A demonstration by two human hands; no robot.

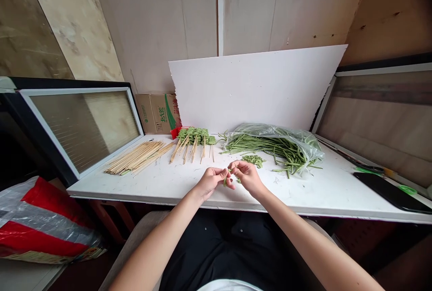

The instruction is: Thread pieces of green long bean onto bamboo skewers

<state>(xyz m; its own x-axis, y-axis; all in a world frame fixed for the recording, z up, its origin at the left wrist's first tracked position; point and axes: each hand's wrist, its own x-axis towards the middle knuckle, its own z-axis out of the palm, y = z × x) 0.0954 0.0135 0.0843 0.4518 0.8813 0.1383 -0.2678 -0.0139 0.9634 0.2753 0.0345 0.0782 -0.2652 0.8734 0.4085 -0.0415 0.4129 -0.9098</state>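
My left hand and my right hand meet above the front of the white table, both with fingers pinched closed on a short piece of green bean between them. Just behind my right hand lies a small heap of cut green bean pieces. A clear plastic bag of long green beans lies behind and to the right. Finished bean skewers lie in a row at the back, and a pile of bare bamboo skewers lies to the left.
A white board leans against the wall behind the table. A cardboard box stands at the back left. Glass-fronted cabinets flank the table. A black knife-like tool lies at the right edge. A red and clear plastic bag sits lower left.
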